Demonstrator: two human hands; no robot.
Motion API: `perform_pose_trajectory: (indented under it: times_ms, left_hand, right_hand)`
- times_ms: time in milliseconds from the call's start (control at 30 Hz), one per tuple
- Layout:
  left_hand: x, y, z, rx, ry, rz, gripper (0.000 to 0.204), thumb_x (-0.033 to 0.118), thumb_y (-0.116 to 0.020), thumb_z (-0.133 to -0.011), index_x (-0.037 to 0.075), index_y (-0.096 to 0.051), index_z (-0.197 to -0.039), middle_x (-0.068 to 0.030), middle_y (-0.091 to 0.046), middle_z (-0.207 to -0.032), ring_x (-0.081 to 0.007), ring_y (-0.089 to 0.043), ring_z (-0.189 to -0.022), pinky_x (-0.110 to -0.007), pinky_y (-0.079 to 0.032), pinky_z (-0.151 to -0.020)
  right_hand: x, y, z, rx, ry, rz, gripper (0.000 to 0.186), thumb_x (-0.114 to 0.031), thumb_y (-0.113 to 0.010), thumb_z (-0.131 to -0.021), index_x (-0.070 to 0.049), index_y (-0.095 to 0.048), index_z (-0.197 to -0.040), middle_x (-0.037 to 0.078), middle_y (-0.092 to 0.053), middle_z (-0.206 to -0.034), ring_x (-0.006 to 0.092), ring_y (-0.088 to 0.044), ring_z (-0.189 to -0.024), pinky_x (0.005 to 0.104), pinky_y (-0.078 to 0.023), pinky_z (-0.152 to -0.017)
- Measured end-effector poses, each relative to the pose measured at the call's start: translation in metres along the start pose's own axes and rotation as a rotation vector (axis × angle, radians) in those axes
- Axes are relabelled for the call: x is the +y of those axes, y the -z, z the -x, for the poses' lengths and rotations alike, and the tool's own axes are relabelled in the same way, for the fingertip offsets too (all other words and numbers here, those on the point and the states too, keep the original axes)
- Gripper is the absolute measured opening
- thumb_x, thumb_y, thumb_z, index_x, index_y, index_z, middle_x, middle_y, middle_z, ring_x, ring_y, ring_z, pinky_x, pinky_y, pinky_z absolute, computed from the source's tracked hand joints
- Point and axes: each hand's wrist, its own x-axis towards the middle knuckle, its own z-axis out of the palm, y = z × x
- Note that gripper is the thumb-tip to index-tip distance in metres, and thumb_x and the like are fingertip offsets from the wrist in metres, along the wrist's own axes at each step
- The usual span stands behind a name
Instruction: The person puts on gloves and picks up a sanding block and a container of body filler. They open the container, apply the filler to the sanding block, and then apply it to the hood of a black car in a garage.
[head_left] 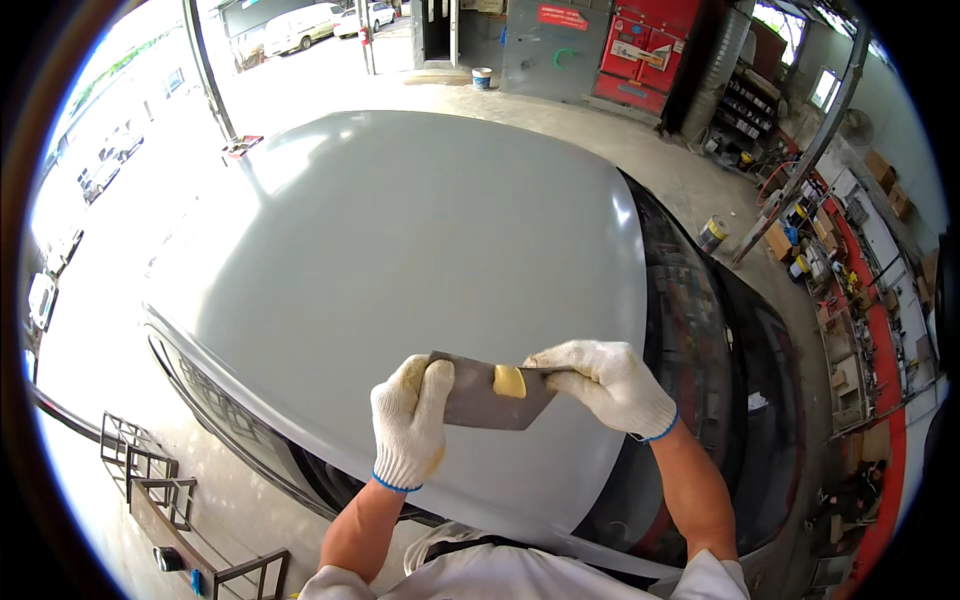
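Observation:
My left hand (pixel 413 415), in a white knit glove, is closed on the left end of a flat grey plate (pixel 470 395), thumb on top. A smooth lump of yellow putty (pixel 509 381) sits on the plate near its right side. My right hand (pixel 605 385), also gloved, pinches a thin dark spreader (pixel 552 371) whose edge meets the plate beside the putty. Fingers hide most of the spreader. Both hands are above the near part of a grey car roof (pixel 420 230). Yellowish smears mark the gloves.
The car's dark rear window (pixel 690 290) slopes off at the right. Metal frame stands (pixel 160 490) are on the floor at lower left. Cluttered shelves (pixel 850 310) line the right wall. A can (pixel 713 233) and a post (pixel 805 160) stand beyond the car, with a red cabinet (pixel 645 50) farther back.

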Motion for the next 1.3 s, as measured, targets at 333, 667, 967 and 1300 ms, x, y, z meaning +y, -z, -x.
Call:
perform_pose_trajectory:
  times_ms: [333, 667, 967, 1300]
  left_hand:
    - [-0.005, -0.021, 0.002, 0.162, 0.269, 0.250, 0.029, 0.021, -0.055, -0.103, -0.006, -0.065, -0.098, 0.0011, -0.058, -0.080, -0.0066, -0.048, -0.076, -0.024, -0.042, -0.068]
    - [-0.016, -0.026, 0.010, 0.181, 0.077, 0.090, 0.028, 0.021, -0.055, -0.103, -0.004, -0.067, -0.097, 0.0000, -0.061, -0.077, -0.0069, -0.048, -0.075, -0.024, -0.043, -0.069]
    - [-0.011, -0.029, 0.015, 0.194, 0.043, 0.063, 0.028, 0.020, -0.054, -0.103, -0.005, -0.065, -0.098, -0.0013, -0.058, -0.072, -0.0068, -0.045, -0.070, -0.025, -0.042, -0.064]
    - [-0.009, -0.018, 0.006, -0.052, 0.000, 0.003, 0.024, 0.016, -0.055, -0.100, -0.006, -0.066, -0.099, -0.0015, -0.060, -0.073, -0.0075, -0.049, -0.071, -0.025, -0.044, -0.066]
  right_hand:
    - [-0.022, -0.047, 0.035, 0.254, 0.392, 0.754, 0.040, -0.016, -0.069, -0.077, -0.018, -0.074, -0.116, -0.006, -0.066, -0.112, 0.0144, -0.062, -0.097, 0.0314, -0.046, -0.086]
    - [-0.011, -0.056, 0.042, 0.286, 0.398, 0.691, 0.040, -0.014, -0.070, -0.076, -0.019, -0.074, -0.115, -0.005, -0.066, -0.115, 0.0157, -0.063, -0.097, 0.0337, -0.048, -0.088]
    - [-0.013, -0.058, 0.036, 0.371, 0.402, 0.647, 0.042, -0.006, -0.072, -0.070, -0.016, -0.075, -0.111, -0.001, -0.068, -0.112, 0.0189, -0.063, -0.097, 0.0345, -0.050, -0.085]
    - [-0.029, -0.004, 0.012, 0.447, 0.241, 0.068, 0.034, 0.009, -0.067, -0.084, -0.006, -0.072, -0.114, 0.013, -0.073, -0.109, 0.0248, -0.071, -0.096, 0.0320, -0.056, -0.086]
